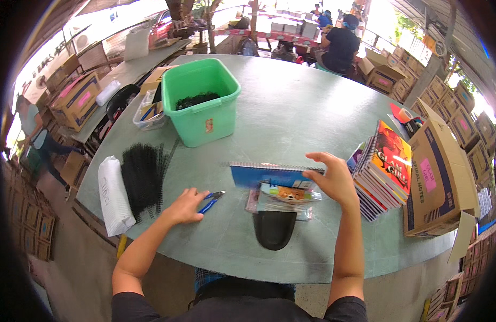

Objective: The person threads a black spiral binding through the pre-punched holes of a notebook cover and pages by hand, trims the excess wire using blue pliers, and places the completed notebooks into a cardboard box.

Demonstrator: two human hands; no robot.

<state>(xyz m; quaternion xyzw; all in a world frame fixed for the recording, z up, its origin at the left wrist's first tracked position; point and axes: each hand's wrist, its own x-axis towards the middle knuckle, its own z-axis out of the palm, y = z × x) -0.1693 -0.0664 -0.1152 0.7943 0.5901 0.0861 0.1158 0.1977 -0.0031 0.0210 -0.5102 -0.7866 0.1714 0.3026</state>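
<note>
- Blue notebook [269, 177] is up on its edge over the middle of the table [291, 112]; the right hand [334, 180] seems to pinch its right end.
- The left hand [186, 206] touches the pliers [209, 202]; I cannot tell if it grips them.
- A coil [275, 166] runs along the blue notebook's top.
- The notebook stack [381, 173] looks done.
- Loose black coils [143, 180] lie on the left, so more seems left.

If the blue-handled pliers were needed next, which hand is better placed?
The left hand, I'd judge: it is right at the blue-handled pliers. The right hand is farther off and occupied, holding the blue spiral notebook by its right end.
</note>
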